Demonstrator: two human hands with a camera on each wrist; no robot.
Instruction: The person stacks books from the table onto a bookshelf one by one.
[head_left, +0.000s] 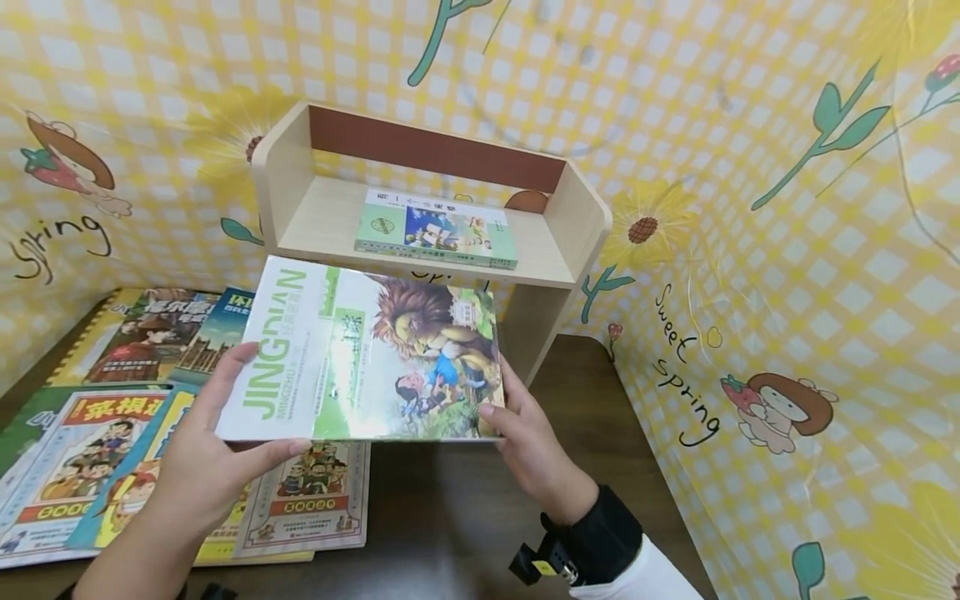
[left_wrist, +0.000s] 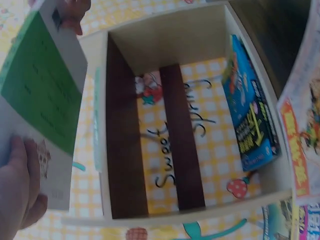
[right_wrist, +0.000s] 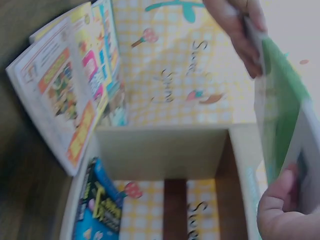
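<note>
Both hands hold up a paperback book (head_left: 405,367) with a lion and a child on its cover, tilted in front of a wooden shelf unit (head_left: 283,179). The left hand (head_left: 198,454) grips its left end, thumb lying along the bottom edge. At the lower right corner, the right hand (head_left: 536,442) pinches it with the thumb on the cover. The book's green and white back (left_wrist: 47,85) shows in the left wrist view. Behind it, green-edged books (head_left: 435,229) lie flat on the upper shelf, close to its front edge.
Several picture books (head_left: 112,450) lie overlapping on the dark table (head_left: 600,400) to the left. Blue books (left_wrist: 250,110) sit in the lower compartment, against one side. Yellow checked cloth (head_left: 750,208) covers the walls behind and to the right.
</note>
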